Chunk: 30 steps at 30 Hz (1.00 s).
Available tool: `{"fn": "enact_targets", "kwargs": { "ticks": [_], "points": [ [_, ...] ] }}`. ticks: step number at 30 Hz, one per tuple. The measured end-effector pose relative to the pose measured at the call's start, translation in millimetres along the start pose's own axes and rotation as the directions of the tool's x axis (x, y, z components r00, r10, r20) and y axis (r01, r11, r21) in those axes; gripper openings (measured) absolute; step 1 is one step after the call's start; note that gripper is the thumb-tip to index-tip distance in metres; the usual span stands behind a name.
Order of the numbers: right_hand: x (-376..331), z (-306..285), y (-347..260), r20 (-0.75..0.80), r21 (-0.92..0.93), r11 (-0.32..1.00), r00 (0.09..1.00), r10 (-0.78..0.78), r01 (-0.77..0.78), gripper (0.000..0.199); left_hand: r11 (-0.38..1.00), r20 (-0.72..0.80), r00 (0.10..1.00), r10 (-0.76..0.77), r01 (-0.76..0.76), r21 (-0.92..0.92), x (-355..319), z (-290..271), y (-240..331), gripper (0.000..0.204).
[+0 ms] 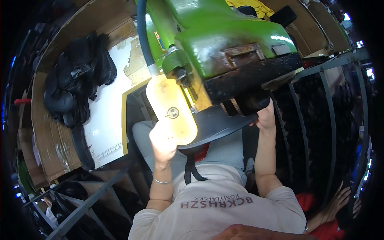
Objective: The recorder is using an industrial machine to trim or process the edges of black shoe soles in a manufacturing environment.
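A green machine (240,40) with a worn, dark lower edge stands in front of me. On its left side, a glowing yellow-white lamp (172,108) hangs over a smooth black curved surface (224,124). My left hand (163,146) is at the lamp's lower end; glare and the lamp hide its fingers. Under the machine's right end, my right hand (266,117) has its fingers closed at the edge of a rounded black piece (256,102). Shadow and the machine hide most of that piece, so its kind is unclear.
Black padded pieces (76,80) are heaped on a white board (106,132) inside cardboard (48,140) at left. A blue-grey hose (143,36) runs down to the lamp. Metal racks (330,120) line the right side. Another person's hand (340,198) shows at lower right.
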State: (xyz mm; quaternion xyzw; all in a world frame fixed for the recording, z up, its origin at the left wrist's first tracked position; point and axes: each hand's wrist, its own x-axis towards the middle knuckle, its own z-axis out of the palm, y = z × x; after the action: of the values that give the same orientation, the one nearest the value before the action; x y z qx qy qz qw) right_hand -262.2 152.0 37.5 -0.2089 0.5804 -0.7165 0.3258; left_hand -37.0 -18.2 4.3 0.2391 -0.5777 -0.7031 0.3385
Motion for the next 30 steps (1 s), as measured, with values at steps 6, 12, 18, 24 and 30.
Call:
{"fn": "enact_targets", "kwargs": {
  "ticks": [6,12,18,24,30],
  "points": [
    [12,43,27,0.19,0.128,0.99,0.979,-0.077,0.053,0.042,0.983,-0.13,0.985,-0.115,0.094,-0.157,-13,-43,18,0.024],
    [15,83,33,0.186,-0.008,0.984,0.968,-0.171,0.176,0.041,0.973,-0.087,0.974,-0.208,0.197,-0.119,-48,-78,-7,0.015],
    [17,71,52,0.207,-0.086,0.987,0.971,-0.118,0.138,0.041,0.903,0.234,0.904,-0.359,0.272,0.333,-66,-9,-37,0.03],
    [-7,73,47,0.039,-0.186,0.959,0.976,-0.212,0.216,0.038,0.995,0.143,0.986,-0.088,0.081,0.053,-7,45,-19,0.026],
    [-7,59,45,-0.048,-0.24,0.95,0.975,-0.216,0.199,0.038,0.999,-0.047,0.998,0.052,-0.052,0.014,-5,76,-19,0.02]
  ]
}}
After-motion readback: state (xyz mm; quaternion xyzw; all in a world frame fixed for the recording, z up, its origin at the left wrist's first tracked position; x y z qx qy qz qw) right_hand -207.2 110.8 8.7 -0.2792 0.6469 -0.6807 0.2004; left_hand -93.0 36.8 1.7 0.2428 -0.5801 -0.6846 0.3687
